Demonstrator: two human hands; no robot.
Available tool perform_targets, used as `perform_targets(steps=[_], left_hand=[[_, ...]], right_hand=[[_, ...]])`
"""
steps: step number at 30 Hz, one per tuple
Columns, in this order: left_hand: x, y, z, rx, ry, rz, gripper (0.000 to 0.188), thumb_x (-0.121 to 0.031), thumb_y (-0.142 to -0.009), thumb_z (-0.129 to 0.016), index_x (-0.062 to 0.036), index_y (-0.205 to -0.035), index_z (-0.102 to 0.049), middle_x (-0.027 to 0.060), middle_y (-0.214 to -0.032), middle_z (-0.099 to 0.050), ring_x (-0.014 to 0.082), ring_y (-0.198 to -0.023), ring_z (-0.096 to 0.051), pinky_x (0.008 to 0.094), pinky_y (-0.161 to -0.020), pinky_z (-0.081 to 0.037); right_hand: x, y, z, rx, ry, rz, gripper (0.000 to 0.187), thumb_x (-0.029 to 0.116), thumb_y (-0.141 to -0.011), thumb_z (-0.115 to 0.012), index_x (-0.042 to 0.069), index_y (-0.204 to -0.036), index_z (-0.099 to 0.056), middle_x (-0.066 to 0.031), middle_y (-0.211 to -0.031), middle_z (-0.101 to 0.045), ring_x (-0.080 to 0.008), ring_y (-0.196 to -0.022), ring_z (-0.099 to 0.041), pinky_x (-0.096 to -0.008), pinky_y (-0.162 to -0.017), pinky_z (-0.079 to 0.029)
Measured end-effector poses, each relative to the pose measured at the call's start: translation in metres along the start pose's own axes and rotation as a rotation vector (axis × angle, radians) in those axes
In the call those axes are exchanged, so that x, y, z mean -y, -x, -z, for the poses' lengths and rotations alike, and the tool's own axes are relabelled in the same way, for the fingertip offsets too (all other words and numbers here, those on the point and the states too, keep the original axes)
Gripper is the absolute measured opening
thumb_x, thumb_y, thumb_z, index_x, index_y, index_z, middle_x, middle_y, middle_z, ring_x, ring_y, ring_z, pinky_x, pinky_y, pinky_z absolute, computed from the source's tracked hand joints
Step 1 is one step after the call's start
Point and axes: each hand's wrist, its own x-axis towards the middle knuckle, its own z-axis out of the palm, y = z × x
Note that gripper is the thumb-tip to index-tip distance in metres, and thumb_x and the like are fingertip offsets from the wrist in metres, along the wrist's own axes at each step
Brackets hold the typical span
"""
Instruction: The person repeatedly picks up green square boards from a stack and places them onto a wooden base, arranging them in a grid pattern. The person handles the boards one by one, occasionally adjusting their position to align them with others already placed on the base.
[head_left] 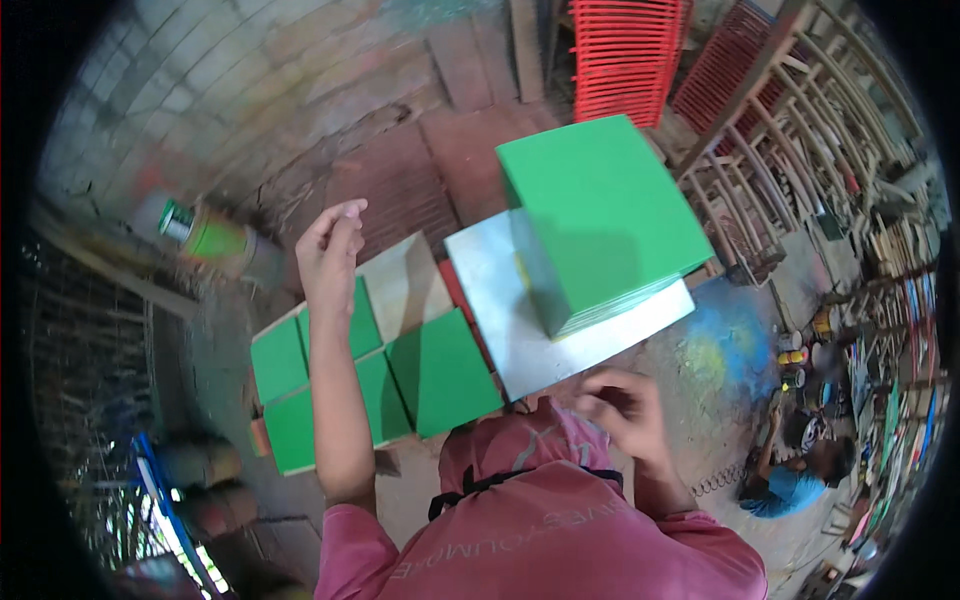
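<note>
My left hand is raised over the left part of the work surface, its fingers bent in against the thumb, with nothing visible between them. Below my forearm lie several flat green panels, side by side on a pale board. A tall stack of square sheets with a green top stands to the right, on a silvery metal surface. Near that surface's front edge is my right hand, fingers loosely bent and apart, holding nothing I can see.
Red slatted frames and wooden frames stand at the far right. A paint-smeared container is at the left by a block wall. Another person in blue sits low at the right, near several small cans.
</note>
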Motion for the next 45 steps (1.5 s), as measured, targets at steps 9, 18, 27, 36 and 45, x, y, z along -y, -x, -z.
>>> perform_targets(steps=[9,18,27,36,45], left_hand=[[0.007,0.179,0.130,-0.267,0.051,0.238,0.021,-0.014,-0.091,-0.058,0.0044,-0.098,-0.062,0.0002,-0.080,-0.054,0.0063,-0.069,-0.044,0.0209,-0.061,-0.036],[0.042,0.313,0.183,-0.435,0.313,0.375,0.021,-0.014,-0.091,-0.059,0.0052,-0.099,-0.062,0.0025,-0.079,-0.055,0.0076,-0.064,-0.043,0.0216,-0.056,-0.034],[0.029,0.329,0.194,-0.471,0.300,0.354,0.024,-0.015,-0.091,-0.059,0.0063,-0.101,-0.061,0.0020,-0.075,-0.053,0.0084,-0.063,-0.044,0.0221,-0.056,-0.034],[0.038,0.346,0.199,-0.526,0.338,0.390,0.023,-0.014,-0.091,-0.059,0.0066,-0.101,-0.061,0.0026,-0.074,-0.053,0.0086,-0.063,-0.042,0.0229,-0.057,-0.034],[0.037,0.356,0.202,-0.546,0.383,0.424,0.023,-0.012,-0.090,-0.059,0.0066,-0.103,-0.060,0.0027,-0.075,-0.052,0.0093,-0.064,-0.043,0.0226,-0.058,-0.035]], right_hand=[[-0.172,-0.071,-0.076,0.072,0.504,-0.179,0.045,0.037,-0.075,-0.073,-0.004,-0.091,-0.064,-0.0139,-0.078,-0.068,-0.0183,-0.062,-0.065,-0.0307,-0.059,-0.051],[-0.167,-0.091,-0.095,0.118,0.788,-0.415,0.057,0.040,-0.072,-0.074,-0.004,-0.106,-0.060,-0.0179,-0.083,-0.069,-0.0256,-0.079,-0.068,-0.0320,-0.075,-0.052],[-0.185,-0.087,-0.104,0.163,0.903,-0.411,0.064,0.044,-0.068,-0.075,-0.003,-0.108,-0.059,-0.0199,-0.083,-0.068,-0.0264,-0.080,-0.068,-0.0342,-0.075,-0.052],[-0.187,-0.091,-0.102,0.155,0.889,-0.487,0.061,0.046,-0.065,-0.076,-0.006,-0.096,-0.066,-0.0191,-0.084,-0.068,-0.0257,-0.081,-0.067,-0.0332,-0.075,-0.052],[-0.185,-0.099,-0.103,0.230,0.520,-0.617,0.034,0.027,-0.073,-0.076,-0.003,-0.088,-0.069,-0.0065,-0.075,-0.065,-0.0132,-0.063,-0.056,-0.0278,-0.059,-0.044]])
